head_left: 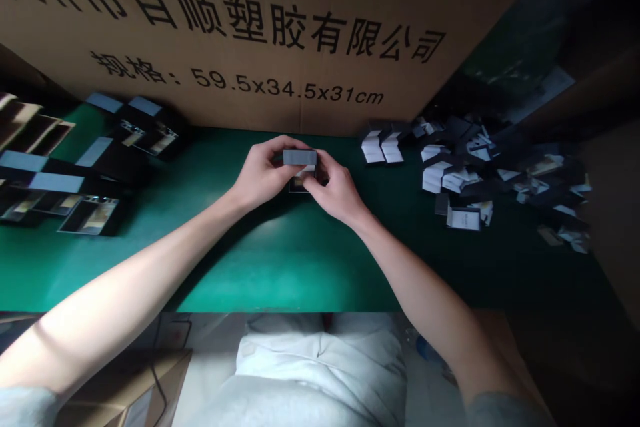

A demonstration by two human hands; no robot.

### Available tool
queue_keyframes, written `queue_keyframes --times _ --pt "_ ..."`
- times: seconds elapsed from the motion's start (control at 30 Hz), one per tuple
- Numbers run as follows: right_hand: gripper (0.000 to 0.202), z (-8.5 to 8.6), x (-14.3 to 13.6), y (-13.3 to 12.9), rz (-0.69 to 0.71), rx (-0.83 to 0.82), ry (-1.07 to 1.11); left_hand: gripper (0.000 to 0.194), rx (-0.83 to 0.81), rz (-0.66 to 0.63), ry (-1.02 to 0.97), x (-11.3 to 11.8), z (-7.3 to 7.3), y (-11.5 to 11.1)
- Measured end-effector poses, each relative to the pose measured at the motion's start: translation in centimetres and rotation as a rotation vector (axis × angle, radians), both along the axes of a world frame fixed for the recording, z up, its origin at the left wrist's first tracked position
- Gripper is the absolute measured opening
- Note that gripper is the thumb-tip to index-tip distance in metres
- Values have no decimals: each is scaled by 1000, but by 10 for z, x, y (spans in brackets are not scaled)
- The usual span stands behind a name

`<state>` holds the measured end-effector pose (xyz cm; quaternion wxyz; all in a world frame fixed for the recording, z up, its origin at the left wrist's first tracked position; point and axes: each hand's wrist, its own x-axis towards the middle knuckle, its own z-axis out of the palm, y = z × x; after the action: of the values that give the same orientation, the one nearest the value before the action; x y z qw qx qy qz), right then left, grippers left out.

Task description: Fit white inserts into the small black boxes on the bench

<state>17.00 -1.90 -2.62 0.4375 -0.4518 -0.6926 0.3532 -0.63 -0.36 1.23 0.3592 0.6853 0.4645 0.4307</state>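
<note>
A small dark box [300, 157] with a grey top edge stands on the green table, held between both hands. My left hand [267, 170] is closed round its left side, thumb across the front. My right hand [336, 185] grips the right side, with the thumb at the box's lower front. A strip of white shows between the thumbs, inside the box's open front. The fingers hide much of the box, and its back cannot be seen.
A large printed cardboard carton [300, 107] rises behind the hands. Several dark boxes with windowed fronts [90, 215] stand at the left of the green table [240, 267]. Small dark and white folded pieces [465, 180] lie heaped at the right. Another carton [150, 387] is below the table.
</note>
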Motion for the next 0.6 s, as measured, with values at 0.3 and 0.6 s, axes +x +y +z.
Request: queue_keyframes --times 0.3,0.6 --pt "18 3 1 -1 -3 -11 -9 28 -6 -5 14 -1 -1 0" --pt "26 -5 3 3 69 -1 42 30 49 -12 18 2 0 -3"
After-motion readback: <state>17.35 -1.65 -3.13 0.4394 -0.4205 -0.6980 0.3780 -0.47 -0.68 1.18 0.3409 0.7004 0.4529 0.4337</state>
